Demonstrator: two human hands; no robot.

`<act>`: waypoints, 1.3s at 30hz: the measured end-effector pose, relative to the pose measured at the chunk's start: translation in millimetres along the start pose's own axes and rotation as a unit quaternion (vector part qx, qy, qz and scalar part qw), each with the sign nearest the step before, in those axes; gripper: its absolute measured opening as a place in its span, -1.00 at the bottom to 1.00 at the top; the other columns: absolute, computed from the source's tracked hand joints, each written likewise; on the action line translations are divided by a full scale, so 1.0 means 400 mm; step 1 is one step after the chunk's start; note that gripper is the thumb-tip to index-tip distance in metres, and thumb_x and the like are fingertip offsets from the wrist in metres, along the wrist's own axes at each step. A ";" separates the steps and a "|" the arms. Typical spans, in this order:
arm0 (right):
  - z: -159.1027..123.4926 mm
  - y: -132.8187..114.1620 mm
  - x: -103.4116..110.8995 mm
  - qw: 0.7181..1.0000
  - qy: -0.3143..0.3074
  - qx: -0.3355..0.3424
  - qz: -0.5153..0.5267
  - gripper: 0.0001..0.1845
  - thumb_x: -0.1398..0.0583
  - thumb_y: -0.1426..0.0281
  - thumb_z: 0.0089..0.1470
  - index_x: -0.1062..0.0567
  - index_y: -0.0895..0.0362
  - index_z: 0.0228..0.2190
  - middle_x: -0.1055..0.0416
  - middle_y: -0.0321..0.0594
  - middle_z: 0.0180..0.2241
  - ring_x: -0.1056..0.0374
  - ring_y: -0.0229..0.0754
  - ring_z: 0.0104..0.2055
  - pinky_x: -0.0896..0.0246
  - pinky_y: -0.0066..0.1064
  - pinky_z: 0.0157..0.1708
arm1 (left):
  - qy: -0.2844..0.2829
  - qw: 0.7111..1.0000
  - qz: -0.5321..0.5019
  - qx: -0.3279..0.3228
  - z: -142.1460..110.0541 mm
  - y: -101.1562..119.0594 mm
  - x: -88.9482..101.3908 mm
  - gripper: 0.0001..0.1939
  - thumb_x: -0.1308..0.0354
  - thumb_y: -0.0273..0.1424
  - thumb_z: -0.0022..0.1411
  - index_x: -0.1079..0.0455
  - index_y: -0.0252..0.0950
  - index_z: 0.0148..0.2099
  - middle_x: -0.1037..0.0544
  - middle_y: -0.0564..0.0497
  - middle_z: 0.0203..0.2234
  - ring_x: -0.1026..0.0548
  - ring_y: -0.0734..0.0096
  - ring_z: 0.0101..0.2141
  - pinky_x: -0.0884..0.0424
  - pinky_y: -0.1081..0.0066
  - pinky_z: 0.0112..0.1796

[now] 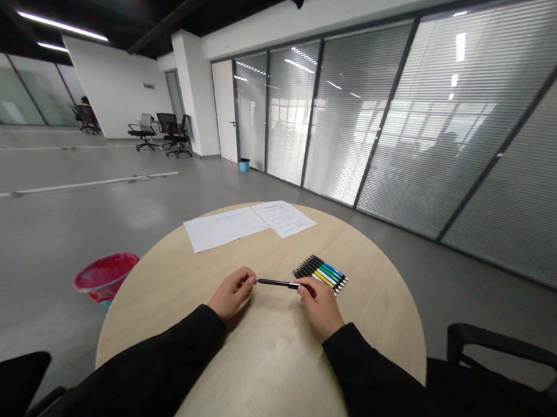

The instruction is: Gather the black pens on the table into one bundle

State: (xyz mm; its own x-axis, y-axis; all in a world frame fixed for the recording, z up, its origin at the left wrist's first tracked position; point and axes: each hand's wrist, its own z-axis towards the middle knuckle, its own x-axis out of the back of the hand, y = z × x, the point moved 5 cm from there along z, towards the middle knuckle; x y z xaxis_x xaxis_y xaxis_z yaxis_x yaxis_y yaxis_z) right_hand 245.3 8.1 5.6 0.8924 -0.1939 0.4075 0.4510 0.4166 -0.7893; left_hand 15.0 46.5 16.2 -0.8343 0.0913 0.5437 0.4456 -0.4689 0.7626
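Observation:
A black pen (pixel 275 282) lies level between my two hands above the round table (pixel 260 379). My right hand (pixel 320 306) grips its right end, where a white part shows near the fingertips. At the other end, the fingers of my left hand (pixel 232 294) are pinched together on the narrow tip. Just beyond my right hand, several pens (pixel 322 271) with black, blue, green, yellow and white barrels lie side by side in a row. My right hand hides the near edge of that row.
Two white paper sheets, one blank-looking (pixel 224 228) and one printed (pixel 284 219), lie at the table's far side. A red basket (pixel 102 276) stands on the floor to the left. Black chairs flank me, one armrest (pixel 507 345) at right. Glass partitions (pixel 342 116) stand beyond.

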 end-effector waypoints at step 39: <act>-0.012 -0.022 -0.021 0.994 -0.101 0.014 -0.025 -0.82 -0.16 0.48 0.09 -0.57 0.14 -0.32 -0.54 -0.22 -0.35 -0.40 -0.18 -0.31 -0.22 -0.39 -0.27 | 0.002 0.996 -0.078 0.037 0.003 -0.019 0.003 -0.67 -0.13 -0.14 0.20 -0.37 -0.34 -0.34 -0.42 0.05 -0.56 -0.36 0.45 -0.51 -0.26 0.45 -0.44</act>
State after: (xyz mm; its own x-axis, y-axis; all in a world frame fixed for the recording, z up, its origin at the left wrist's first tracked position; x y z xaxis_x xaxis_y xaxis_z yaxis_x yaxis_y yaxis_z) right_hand 233.8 1.9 6.8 0.8459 -0.0341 0.5322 0.4916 0.4368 -0.7534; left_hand 10.9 51.4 11.4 -0.8960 0.1548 0.4162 0.3341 -0.3825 0.8615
